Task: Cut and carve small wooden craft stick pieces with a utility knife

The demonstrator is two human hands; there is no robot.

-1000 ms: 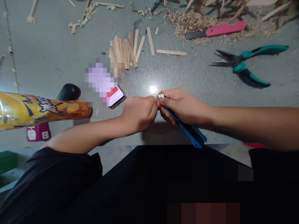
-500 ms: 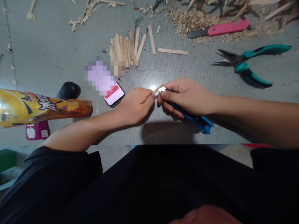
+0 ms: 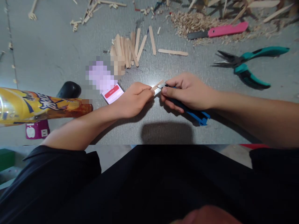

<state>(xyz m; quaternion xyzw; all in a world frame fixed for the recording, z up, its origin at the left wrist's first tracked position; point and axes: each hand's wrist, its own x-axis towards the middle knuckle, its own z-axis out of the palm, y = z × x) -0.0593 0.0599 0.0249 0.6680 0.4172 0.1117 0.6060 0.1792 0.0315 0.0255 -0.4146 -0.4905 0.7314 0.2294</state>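
My left hand [image 3: 137, 99] pinches a small wooden stick [image 3: 158, 84], whose free end points up and to the right. In my right hand [image 3: 183, 93] is a blue utility knife [image 3: 199, 118], its handle running down to the right under my palm and its blade end near the stick. Whether the blade touches the stick, I cannot tell. Beyond my hands lies a bunch of flat craft sticks [image 3: 125, 49], with one more craft stick [image 3: 173, 52] lying crosswise to its right.
Teal-handled pliers [image 3: 240, 60] lie open at the right. A pink knife [image 3: 227, 30] rests by wood shavings [image 3: 191, 23]. On the left are a phone [image 3: 113, 92], a yellow-labelled bottle [image 3: 42, 105], a black object [image 3: 68, 89] and a purple packet [image 3: 37, 130].
Both hands have risen slightly away from the table's near edge, with the knife and stick. They have parted a little, and more of the stick shows between them.
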